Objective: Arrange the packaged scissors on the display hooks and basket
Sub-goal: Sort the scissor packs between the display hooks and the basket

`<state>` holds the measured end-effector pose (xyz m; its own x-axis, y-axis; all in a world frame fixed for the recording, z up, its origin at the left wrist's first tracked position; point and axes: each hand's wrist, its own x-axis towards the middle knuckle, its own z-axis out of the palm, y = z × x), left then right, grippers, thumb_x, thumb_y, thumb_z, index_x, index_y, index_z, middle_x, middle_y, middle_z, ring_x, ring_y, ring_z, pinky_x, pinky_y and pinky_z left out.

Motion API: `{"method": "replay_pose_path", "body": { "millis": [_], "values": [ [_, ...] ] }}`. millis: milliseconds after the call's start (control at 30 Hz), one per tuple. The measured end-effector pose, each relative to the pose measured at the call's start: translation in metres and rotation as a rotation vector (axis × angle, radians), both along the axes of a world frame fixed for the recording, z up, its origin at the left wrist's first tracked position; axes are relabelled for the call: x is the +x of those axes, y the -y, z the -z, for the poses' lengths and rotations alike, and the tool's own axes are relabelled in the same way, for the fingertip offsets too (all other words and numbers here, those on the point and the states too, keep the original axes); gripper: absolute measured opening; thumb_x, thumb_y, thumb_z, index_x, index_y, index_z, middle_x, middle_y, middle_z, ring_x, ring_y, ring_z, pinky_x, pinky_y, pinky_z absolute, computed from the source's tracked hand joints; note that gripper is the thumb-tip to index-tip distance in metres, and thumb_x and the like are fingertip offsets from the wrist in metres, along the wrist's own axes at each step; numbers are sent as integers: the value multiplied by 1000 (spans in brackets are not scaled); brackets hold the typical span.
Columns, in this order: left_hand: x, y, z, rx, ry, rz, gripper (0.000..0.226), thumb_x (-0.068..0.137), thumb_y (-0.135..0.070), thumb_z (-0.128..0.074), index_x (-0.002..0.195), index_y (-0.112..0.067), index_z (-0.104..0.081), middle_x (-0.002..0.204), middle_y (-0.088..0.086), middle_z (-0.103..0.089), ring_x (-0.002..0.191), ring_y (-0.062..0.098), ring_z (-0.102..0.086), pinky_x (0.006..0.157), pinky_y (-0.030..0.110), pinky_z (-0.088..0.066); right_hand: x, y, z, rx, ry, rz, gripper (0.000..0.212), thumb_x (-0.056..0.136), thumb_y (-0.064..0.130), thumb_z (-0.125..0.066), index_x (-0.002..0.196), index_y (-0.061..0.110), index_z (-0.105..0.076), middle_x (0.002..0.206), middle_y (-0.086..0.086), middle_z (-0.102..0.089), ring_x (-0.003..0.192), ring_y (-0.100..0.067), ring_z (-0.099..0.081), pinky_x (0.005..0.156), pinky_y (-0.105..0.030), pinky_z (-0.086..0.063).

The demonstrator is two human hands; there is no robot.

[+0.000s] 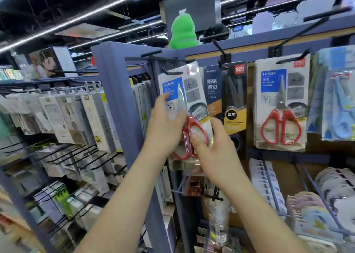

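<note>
Red handle loops lie under the thumb of the right hand (215, 153), which pinches the lower end of the scissors pack (185, 103), thumb on the clear front and fingers curled behind the bottom edge. The left hand (165, 124) grips the pack's left edge higher up, its thumb reaching up over the blue label. Between the two hands the pack stands nearly upright, its top leaning slightly right. Its long axis runs up and down, blades pointing up and handles down.

The top of the pack sits just beside the tip of a black hook (171, 72) at the upper left corner of the display panel (249, 155); whether it is threaded on cannot be told. To the right along the panel's top edge hang a black scissors pack (233, 99), then a second red-handled pack (280, 103), each on its own hook.
</note>
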<state>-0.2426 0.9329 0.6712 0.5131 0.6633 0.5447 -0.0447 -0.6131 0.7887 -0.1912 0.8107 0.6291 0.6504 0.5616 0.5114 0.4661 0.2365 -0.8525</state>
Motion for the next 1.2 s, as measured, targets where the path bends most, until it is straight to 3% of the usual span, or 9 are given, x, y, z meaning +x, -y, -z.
{"method": "replay_pose_path", "body": {
  "millis": [100,167,333,433,600,700,800,1033,1200],
  "values": [
    [3,-5,15,-17,-15,-26,58,95,-24,-59,146,-37,-34,142,-9,-42,125,9,-47,108,32,-39,7,-10,10,-184,141,67,59,98,25,-53,148,34,-23,117,3,-66,97,-10,-66,82,-33,-56],
    [12,-11,14,51,-55,-92,60,98,-18,-54,150,-35,-29,135,-9,-34,118,3,-39,99,16,-30,9,-10,16,-300,212,87,62,95,26,-57,148,34,-25,118,5,-63,103,-16,-65,89,-37,-53],
    [44,-29,30,145,-107,-179,68,97,-14,-56,154,-33,-23,146,2,-36,133,18,-38,106,24,-27,16,5,32,-367,238,217,41,96,24,-56,137,30,-52,110,10,-58,97,-6,-59,88,-29,-52],
    [53,-32,38,153,-69,-244,63,98,-16,-56,152,-31,-28,147,1,-37,134,17,-38,101,18,-24,20,21,39,-290,146,204,27,96,18,-58,118,30,-65,94,15,-65,79,-3,-62,75,-26,-54],
    [36,-24,49,208,-1,-249,51,98,-18,-56,146,-28,-41,154,3,-31,142,17,-30,112,23,-21,22,62,54,-245,8,175,26,94,10,-61,99,34,-70,82,7,-71,73,-14,-70,65,-35,-58],
    [16,-1,66,295,164,-130,40,95,-10,-58,134,-19,-57,142,2,-46,133,15,-44,111,32,-38,22,90,60,-223,-37,206,29,94,6,-59,94,32,-70,76,3,-71,66,-12,-71,58,-27,-55],
    [3,36,93,312,183,108,25,95,-9,-59,116,-20,-68,113,-7,-65,104,2,-61,87,19,-51,20,117,65,-276,-67,261,27,95,6,-58,95,31,-70,76,0,-72,65,-13,-71,59,-35,-58],
    [-4,124,176,407,-126,526,22,85,-9,-63,102,-14,-76,94,-16,-66,86,-7,-60,79,1,-42,13,202,99,-708,40,247,12,96,31,-58,99,37,-68,90,5,-73,77,-19,-70,75,-45,-57],
    [-8,178,254,543,-433,729,20,83,-14,-62,97,-18,-76,91,-8,-71,84,6,-60,75,13,-44,9,291,158,-1059,34,348,20,98,30,-56,114,29,-68,77,11,-67,64,6,-60,66,-23,-49]
  ]
}}
